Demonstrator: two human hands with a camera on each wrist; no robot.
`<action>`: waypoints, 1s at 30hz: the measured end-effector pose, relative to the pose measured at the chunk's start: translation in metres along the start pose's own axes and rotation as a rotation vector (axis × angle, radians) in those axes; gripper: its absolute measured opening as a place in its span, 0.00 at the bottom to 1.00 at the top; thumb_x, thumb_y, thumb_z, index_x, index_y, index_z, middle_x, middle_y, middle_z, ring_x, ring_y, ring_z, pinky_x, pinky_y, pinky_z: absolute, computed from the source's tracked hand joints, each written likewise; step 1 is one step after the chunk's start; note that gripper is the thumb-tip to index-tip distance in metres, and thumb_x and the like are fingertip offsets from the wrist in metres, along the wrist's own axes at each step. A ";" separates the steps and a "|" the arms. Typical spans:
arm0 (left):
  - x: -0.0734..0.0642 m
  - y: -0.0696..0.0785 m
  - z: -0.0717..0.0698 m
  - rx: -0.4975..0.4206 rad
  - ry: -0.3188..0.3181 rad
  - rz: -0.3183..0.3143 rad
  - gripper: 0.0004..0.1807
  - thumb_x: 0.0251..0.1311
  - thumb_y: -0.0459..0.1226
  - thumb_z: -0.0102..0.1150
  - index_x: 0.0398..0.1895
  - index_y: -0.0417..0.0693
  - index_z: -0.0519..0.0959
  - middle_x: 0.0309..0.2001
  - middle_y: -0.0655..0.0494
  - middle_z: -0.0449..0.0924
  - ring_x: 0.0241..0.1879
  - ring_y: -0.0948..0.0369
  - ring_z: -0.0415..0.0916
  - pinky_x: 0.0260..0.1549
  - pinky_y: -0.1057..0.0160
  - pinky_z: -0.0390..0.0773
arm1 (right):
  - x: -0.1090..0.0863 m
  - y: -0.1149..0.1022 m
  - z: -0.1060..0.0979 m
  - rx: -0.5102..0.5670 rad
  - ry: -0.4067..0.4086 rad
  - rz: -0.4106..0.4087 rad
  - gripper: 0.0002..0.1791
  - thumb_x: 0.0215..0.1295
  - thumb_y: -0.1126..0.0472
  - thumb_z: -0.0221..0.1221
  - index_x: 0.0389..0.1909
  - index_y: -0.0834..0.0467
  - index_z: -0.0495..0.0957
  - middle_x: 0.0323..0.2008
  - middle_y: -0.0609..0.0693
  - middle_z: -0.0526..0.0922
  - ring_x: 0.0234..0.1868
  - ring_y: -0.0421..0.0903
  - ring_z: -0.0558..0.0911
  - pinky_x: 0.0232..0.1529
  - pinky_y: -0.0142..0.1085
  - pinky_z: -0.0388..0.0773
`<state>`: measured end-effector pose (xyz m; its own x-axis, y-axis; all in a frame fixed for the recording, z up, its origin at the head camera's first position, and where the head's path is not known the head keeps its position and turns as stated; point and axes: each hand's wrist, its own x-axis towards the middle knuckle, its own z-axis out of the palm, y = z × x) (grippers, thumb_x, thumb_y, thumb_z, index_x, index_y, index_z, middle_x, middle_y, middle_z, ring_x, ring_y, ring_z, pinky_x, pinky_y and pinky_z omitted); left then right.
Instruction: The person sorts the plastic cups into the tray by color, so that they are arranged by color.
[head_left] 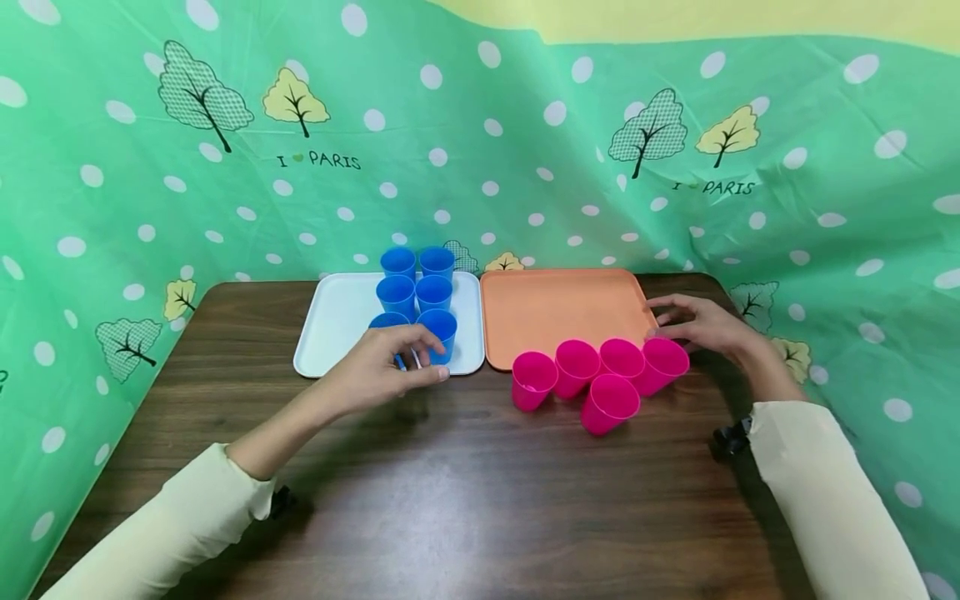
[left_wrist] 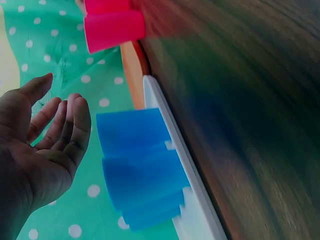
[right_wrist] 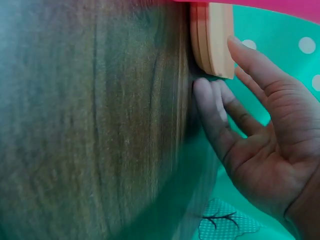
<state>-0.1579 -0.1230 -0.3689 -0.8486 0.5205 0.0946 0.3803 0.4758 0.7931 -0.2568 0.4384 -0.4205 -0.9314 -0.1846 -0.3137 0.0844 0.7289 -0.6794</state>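
Twice over, "I PARIS", with a green heart after the "I", could be read in lettering (head_left: 333, 161) printed on the green cloth (head_left: 465, 108). Six blue cups (head_left: 433, 293) were stood upright on the white tray (head_left: 337, 312), paired in three rows, mouths upward and long axes vertical. Five pink cups (head_left: 610, 408), likewise upright, were set on the brown table (head_left: 450, 483) before the orange tray (head_left: 562, 308), four roughly in line and one nearer. The left hand (head_left: 381, 362) was held before the front blue cups, thumb and fingers apart, gripping nothing. The right hand (head_left: 701, 323) was placed at the orange tray's right edge, its fingers loosely extended; whether the tray was touched cannot be told.
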 end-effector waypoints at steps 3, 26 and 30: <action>0.004 0.002 0.006 0.026 -0.025 0.014 0.14 0.70 0.46 0.79 0.53 0.54 0.90 0.39 0.58 0.88 0.37 0.59 0.84 0.32 0.60 0.87 | 0.005 0.000 0.000 -0.014 0.002 -0.006 0.42 0.77 0.52 0.73 0.86 0.58 0.67 0.65 0.68 0.81 0.47 0.41 0.88 0.45 0.35 0.92; 0.034 0.014 0.049 0.023 -0.113 0.001 0.26 0.67 0.51 0.80 0.64 0.57 0.85 0.47 0.52 0.88 0.41 0.61 0.85 0.42 0.60 0.89 | 0.024 -0.006 0.001 -0.176 0.010 -0.011 0.38 0.68 0.59 0.79 0.76 0.63 0.79 0.53 0.63 0.81 0.50 0.57 0.78 0.33 0.35 0.81; 0.041 0.020 0.057 0.020 -0.086 0.007 0.31 0.64 0.50 0.82 0.67 0.54 0.83 0.50 0.48 0.86 0.42 0.60 0.86 0.43 0.62 0.89 | 0.026 -0.007 0.001 -0.165 0.026 0.026 0.39 0.66 0.58 0.81 0.76 0.63 0.79 0.51 0.62 0.81 0.47 0.56 0.78 0.33 0.36 0.83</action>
<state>-0.1645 -0.0520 -0.3838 -0.8113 0.5826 0.0474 0.3943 0.4855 0.7803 -0.2818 0.4282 -0.4245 -0.9385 -0.1490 -0.3114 0.0513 0.8318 -0.5527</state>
